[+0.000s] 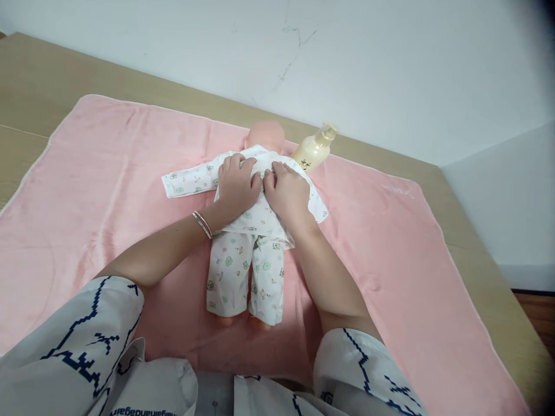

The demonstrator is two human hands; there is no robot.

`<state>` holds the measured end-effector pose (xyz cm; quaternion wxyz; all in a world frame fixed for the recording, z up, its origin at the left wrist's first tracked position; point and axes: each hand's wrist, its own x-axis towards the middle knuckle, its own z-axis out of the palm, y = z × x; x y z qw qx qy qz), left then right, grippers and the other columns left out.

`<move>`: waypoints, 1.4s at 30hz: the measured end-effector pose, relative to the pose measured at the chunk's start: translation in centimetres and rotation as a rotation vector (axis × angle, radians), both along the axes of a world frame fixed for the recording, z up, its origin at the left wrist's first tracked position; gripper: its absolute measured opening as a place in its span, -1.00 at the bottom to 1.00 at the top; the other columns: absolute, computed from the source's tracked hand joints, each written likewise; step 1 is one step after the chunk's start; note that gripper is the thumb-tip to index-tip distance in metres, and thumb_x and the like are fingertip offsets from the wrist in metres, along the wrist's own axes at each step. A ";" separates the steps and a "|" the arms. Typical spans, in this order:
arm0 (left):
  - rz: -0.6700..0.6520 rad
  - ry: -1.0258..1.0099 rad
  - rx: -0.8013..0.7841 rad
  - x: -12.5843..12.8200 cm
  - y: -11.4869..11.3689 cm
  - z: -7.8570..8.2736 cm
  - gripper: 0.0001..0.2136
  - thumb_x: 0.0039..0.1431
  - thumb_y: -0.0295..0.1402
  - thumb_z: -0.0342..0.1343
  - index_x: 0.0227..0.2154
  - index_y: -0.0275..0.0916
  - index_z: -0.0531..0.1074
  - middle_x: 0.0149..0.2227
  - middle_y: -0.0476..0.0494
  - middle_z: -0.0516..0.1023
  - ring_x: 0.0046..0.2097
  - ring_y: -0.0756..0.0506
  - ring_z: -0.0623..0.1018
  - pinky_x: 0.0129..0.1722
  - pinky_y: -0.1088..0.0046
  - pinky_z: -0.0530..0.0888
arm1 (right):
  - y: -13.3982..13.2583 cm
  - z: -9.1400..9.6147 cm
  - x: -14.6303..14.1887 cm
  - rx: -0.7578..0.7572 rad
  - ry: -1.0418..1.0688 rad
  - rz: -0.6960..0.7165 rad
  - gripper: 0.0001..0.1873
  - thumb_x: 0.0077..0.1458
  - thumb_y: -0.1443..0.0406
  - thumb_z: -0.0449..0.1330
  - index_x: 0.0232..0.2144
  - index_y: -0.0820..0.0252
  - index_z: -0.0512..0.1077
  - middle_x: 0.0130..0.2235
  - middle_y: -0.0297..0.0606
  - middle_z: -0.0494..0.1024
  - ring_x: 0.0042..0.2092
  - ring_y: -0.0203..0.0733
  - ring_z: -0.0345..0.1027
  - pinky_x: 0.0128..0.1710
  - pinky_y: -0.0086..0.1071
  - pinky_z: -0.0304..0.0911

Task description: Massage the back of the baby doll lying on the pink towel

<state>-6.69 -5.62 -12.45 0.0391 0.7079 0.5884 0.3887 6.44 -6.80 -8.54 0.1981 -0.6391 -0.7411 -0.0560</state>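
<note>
A baby doll [264, 136] in white printed pyjamas lies on its back on a pink towel [108, 173], head away from me. My left hand [236, 185] rests on the doll's chest with fingers curled, pinching the front of the pyjama top [255, 216]. My right hand [288, 190] lies beside it, fingers also gripping the top's fabric near the collar. A thin bangle [202, 224] sits on my left wrist. The doll's printed trousers [245, 277] point toward me.
A cream pump bottle [314, 150] lies on the towel just right of the doll's head. The towel covers a light wooden table [26, 75] set against a white wall. The table's right edge [489, 254] drops off near a corner.
</note>
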 end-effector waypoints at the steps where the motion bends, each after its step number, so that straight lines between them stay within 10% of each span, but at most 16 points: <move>1: 0.001 0.000 -0.005 0.0 0.0 0.0 -0.69 0.26 -0.34 0.04 0.03 -0.25 0.47 0.03 -0.31 0.45 0.07 -0.30 0.40 0.09 0.09 0.35 | 0.0 -0.2 0.0 0.014 0.003 0.007 -0.65 0.35 0.22 -0.06 -0.13 0.24 0.49 -0.12 -0.03 0.65 -0.09 0.06 0.52 -0.14 -0.23 0.31; 18: -0.024 -0.029 -0.028 0.0 0.3 0.0 -0.64 0.24 -0.34 0.03 0.07 -0.25 0.44 0.12 -0.33 0.43 0.15 -0.30 0.38 0.17 0.08 0.31 | 0.2 -0.9 -0.2 -0.057 0.064 0.035 -0.45 0.36 0.27 -0.11 0.26 0.45 0.29 0.29 0.12 0.39 0.38 0.10 0.19 0.34 -0.03 0.17; 42: -0.139 -0.031 0.054 -0.3 1.7 -2.0 -0.62 0.34 -0.29 -0.09 0.14 -0.28 0.35 0.28 -0.38 0.37 0.33 -0.31 0.31 0.38 -0.01 0.18 | 0.7 -0.6 0.7 -0.060 0.121 0.111 -0.44 0.30 0.23 -0.05 0.25 0.38 0.34 0.30 0.08 0.38 0.36 0.12 0.20 0.34 0.08 0.17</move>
